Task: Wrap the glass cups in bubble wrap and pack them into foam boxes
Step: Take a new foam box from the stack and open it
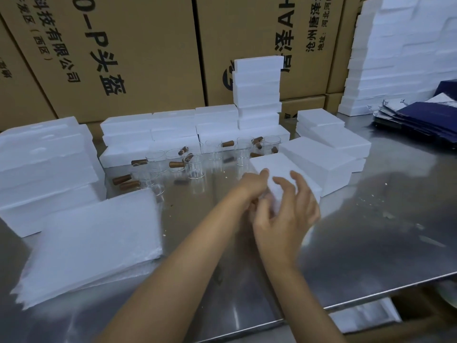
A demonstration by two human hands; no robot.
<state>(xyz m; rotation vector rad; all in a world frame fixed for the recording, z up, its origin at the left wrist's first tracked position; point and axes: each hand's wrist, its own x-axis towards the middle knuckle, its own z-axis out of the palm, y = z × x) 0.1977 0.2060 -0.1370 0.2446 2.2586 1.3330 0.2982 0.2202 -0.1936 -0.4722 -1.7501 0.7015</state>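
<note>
Wrapped cup (273,194), blurred white bubble-wrap bundle, held above bench (371,231) centre, just before foam box (284,169). Left hand (254,186) curled round bundle's far-left side; right hand (286,214) cupped on near side, fingers (300,181) spread and bent over top. Bare steel kept open rightward toward bench edge. Flat bubble wrap stack (94,243) laid left. Clear glass cups (195,167) with brown wooden handles grouped behind, ringed by white foam blocks.

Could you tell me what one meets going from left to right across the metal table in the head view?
Stacked foam boxes → pile of bubble wrap sheets → glass cups with wooden handles → both hands on a white wrapped bundle → dark blue folded cartons.
</note>
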